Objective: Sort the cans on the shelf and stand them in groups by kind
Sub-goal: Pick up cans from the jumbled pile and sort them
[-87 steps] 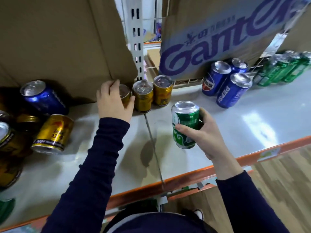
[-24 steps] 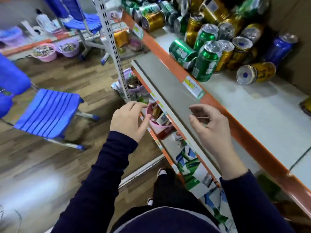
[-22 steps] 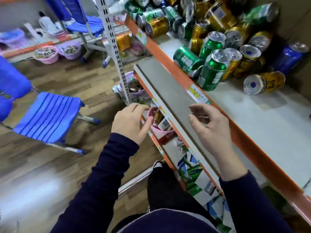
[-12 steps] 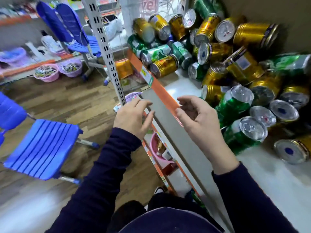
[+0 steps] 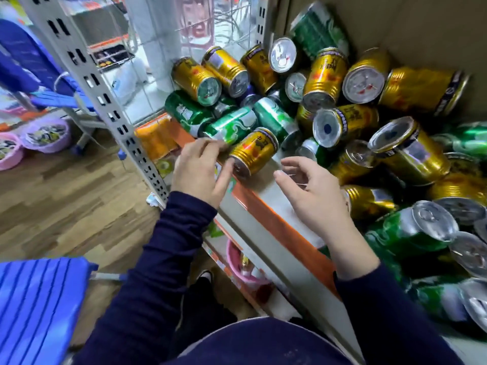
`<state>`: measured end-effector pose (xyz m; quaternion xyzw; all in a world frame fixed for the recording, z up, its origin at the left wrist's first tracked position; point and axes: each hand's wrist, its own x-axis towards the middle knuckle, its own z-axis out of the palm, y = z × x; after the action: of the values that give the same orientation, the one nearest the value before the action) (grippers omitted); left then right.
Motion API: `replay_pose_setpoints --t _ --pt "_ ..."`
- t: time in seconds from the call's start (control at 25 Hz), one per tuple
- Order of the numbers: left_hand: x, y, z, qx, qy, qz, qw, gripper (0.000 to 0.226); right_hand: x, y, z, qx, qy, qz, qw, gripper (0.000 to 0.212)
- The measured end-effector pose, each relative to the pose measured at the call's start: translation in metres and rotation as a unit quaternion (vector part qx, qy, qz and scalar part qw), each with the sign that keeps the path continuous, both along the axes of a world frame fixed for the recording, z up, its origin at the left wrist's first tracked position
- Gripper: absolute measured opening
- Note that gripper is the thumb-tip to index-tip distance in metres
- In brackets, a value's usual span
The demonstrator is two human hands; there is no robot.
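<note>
Left hand (image 5: 200, 172): fingers spread, nearly straight, thumb touching the end of a lying gold can (image 5: 257, 150) at its 1 o'clock, fingertips by a green can (image 5: 232, 127). Right hand (image 5: 311, 193): loosely curled, holding nothing, over the shelf (image 5: 266, 214) edge. Mixed cans (image 5: 329, 75) heaped on the shelf, 12 to 3 o'clock. Label writing too blurred to read.

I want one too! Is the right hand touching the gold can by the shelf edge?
Apart. Head view shows bare shelf between the right hand and the gold can.
</note>
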<state>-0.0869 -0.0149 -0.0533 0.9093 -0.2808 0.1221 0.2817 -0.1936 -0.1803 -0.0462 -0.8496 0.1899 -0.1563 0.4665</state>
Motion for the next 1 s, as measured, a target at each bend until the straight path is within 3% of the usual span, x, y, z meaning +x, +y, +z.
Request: replay_pose_setpoints --t 0.08,0.24,0.32,0.52,0.72,1.0 --pt "0.040 -0.001 0.005 0.000 -0.003 -0.042 0.999 0.030 0.030 0.008 -0.002 -0.007 0.026 -0.053 0.998 0.023" --pt "0.095 -0.010 0.013 0.023 0.009 -0.147 0.989 0.036 0.079 0.026 -0.005 -0.012 0.163 -0.137 0.977 0.062" --pt "0.114 -0.019 0.011 0.062 0.015 -0.195 0.979 0.041 0.096 0.034 -0.005 0.015 0.174 -0.194 0.965 0.067" --pt "0.132 -0.043 0.007 0.191 -0.025 -0.180 0.965 0.051 0.087 0.044 -0.010 0.085 0.146 -0.287 0.943 0.061" --pt "0.134 -0.052 0.012 0.204 -0.052 -0.201 0.957 0.067 0.061 0.050 -0.010 0.125 0.092 -0.351 0.923 0.068" --pt "0.134 -0.055 0.015 0.243 -0.051 -0.212 0.945 0.069 0.045 0.058 -0.019 0.183 -0.013 -0.380 0.907 0.075"
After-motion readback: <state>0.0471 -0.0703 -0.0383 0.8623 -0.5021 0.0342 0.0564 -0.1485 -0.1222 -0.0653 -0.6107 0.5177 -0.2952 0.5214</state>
